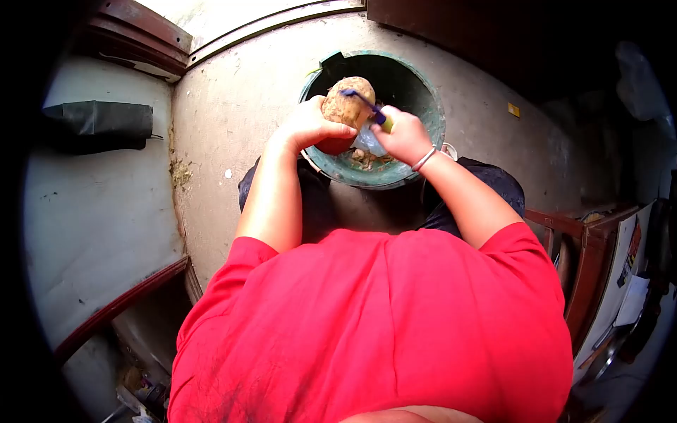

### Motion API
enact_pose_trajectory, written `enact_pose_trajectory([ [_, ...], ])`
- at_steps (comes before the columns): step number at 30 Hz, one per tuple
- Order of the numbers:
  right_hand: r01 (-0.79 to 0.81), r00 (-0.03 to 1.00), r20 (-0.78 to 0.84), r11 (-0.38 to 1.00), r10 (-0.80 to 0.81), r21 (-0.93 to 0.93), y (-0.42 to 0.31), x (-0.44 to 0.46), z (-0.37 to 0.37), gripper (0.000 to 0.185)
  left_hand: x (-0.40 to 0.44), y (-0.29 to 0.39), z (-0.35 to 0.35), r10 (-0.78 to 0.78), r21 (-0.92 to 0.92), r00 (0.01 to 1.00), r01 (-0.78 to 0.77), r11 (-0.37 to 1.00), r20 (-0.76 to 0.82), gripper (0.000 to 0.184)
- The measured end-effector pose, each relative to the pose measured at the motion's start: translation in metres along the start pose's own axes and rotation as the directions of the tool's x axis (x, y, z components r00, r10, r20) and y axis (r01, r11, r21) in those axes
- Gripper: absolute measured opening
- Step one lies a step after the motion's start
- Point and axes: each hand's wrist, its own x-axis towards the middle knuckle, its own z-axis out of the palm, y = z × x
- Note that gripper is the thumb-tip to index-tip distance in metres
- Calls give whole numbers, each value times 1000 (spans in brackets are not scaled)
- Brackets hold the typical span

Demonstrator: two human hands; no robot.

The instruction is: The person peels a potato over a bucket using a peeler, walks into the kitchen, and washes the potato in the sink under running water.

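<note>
My left hand [310, 127] is wrapped round a large, roundish tan tuber [338, 107] with brown patches, perhaps a big potato, from its left and near side. In my closed right hand [405, 137] is a peeler [381, 118] with a dark blue head and a yellow-green handle. Its blurred head lies across the upper right of the tuber; I cannot tell whether the blade touches. Both hands are over a green bucket [434, 104]. Brownish scraps [365, 161] and a piece of clear plastic [371, 141] lie inside the bucket. A reddish patch shows under the tuber.
The bucket stands on a concrete floor [240, 92] between my knees. A door sill [268, 27] runs along the far side. At the left, a dark folded object [106, 121] is against a pale panel. A brown wooden piece of furniture [592, 261] stands at the right.
</note>
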Motion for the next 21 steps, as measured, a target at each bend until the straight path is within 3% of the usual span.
enact_pose_trajectory([
  [2,131,991,41,990,-129,-48,-8,-9,0,17,3,1,1,50,-177,997,-39,983,61,81],
  [4,152,987,49,988,-152,8,-24,3,34,18,-12,-1,-29,-5,-64,1000,6,998,15,80],
  [9,103,992,83,989,-94,-105,-4,0,24,20,-2,-1,-5,9,-53,1000,-10,999,-19,79],
  [12,-11,996,87,985,26,-174,0,-1,20,18,1,4,2,-1,-20,1000,1,1000,1,80],
  [15,-74,995,54,977,86,-199,6,4,20,17,5,-1,2,-36,-11,998,37,999,51,71],
  [17,-120,992,25,981,125,-151,10,7,17,16,6,-7,6,11,-77,1000,-9,997,24,81],
  [21,-162,986,22,978,166,-133,15,10,14,18,9,-12,7,-4,-97,999,8,995,40,80],
])
